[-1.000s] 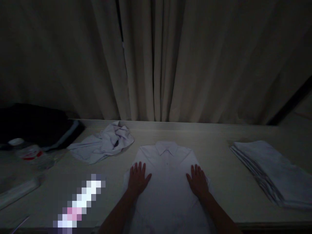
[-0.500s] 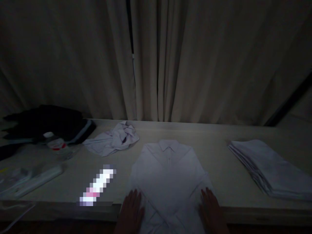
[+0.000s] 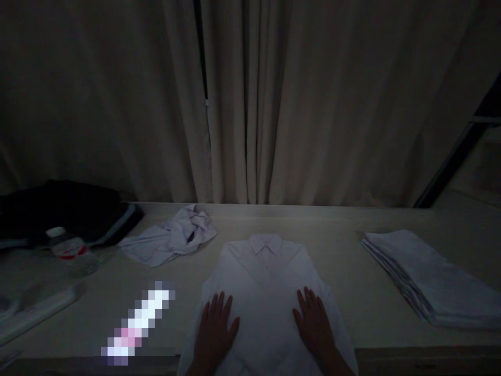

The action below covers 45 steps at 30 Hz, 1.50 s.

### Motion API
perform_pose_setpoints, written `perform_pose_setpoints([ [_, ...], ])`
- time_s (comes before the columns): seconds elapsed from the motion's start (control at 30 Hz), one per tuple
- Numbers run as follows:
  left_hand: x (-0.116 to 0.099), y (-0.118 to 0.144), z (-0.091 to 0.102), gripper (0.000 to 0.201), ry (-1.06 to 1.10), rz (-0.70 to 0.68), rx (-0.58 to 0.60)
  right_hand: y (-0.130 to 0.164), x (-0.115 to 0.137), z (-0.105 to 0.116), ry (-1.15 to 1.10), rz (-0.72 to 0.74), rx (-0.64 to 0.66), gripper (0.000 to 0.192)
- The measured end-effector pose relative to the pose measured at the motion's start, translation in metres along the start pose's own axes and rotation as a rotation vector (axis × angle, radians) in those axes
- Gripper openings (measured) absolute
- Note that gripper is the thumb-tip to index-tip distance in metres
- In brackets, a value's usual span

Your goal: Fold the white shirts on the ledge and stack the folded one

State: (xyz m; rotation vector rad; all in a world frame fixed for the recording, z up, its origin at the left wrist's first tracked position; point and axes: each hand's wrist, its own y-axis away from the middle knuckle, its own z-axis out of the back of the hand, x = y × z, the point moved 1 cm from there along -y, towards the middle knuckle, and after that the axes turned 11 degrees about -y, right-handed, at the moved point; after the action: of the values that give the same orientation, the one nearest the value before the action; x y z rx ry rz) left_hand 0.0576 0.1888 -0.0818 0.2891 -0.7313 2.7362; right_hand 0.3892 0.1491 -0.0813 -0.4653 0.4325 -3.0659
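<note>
A white collared shirt (image 3: 266,292) lies front up on the pale table, its collar toward the curtain and its lower part running out of the bottom of the view. My left hand (image 3: 215,331) rests flat on the shirt's left side, fingers spread and pointing away from me. On the opposite side, my right hand (image 3: 315,324) lies flat on the cloth, fingers also extended. Neither hand grips anything. Dim light hides the finer creases and the shirt's hem.
Behind the table (image 3: 332,224) hangs a beige curtain (image 3: 321,104). A crumpled white cloth (image 3: 168,240), a bottle (image 3: 70,250), dark clothes (image 3: 70,209) and a pixelated bright object (image 3: 136,324) are on the left. Folded white cloths (image 3: 430,282) are stacked at the right.
Both hands have slid up the shirt toward the collar and inward from its sides. The view has shifted slightly, so the table's things sit lower.
</note>
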Motion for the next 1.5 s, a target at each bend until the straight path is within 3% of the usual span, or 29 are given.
perform_pose_setpoints([
  [0.5, -0.008, -0.009, 0.034, 0.057, 0.12, 0.048, 0.141, 0.0, 0.003, 0.015, 0.028, 0.001, 0.05, 0.06],
  [0.8, -0.009, -0.009, 0.034, 0.059, 0.128, 0.06, 0.134, 0.001, 0.005, 0.019, 0.008, -0.007, 0.024, 0.061],
  [1.27, -0.009, -0.011, 0.041, 0.048, 0.147, 0.061, 0.136, 0.002, 0.006, 0.023, -0.009, 0.014, -0.008, 0.043],
  [1.5, -0.009, -0.011, 0.04, 0.049, 0.174, 0.066, 0.117, 0.003, 0.007, 0.023, -0.015, 0.016, -0.031, 0.045],
])
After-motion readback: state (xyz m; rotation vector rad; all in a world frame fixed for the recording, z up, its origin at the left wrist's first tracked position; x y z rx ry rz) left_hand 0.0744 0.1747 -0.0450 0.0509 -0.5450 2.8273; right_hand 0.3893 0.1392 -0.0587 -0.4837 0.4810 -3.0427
